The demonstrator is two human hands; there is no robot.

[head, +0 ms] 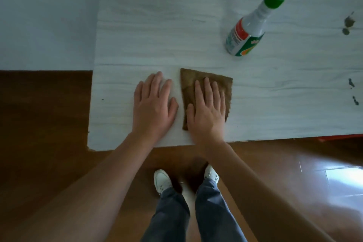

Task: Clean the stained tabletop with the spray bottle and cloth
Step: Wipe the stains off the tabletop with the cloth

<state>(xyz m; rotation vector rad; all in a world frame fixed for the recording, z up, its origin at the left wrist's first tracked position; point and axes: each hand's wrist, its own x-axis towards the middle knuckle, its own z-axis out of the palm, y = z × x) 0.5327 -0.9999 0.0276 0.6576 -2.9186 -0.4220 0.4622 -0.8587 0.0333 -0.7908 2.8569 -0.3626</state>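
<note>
The right hand lies spread flat on the cloth; just left, the left hand lies flat on the tabletop. Beyond the right hand stands the bottle, stains farther right.

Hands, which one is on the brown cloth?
The right hand lies flat on the brown square cloth; the left hand rests on bare white tabletop.
</note>
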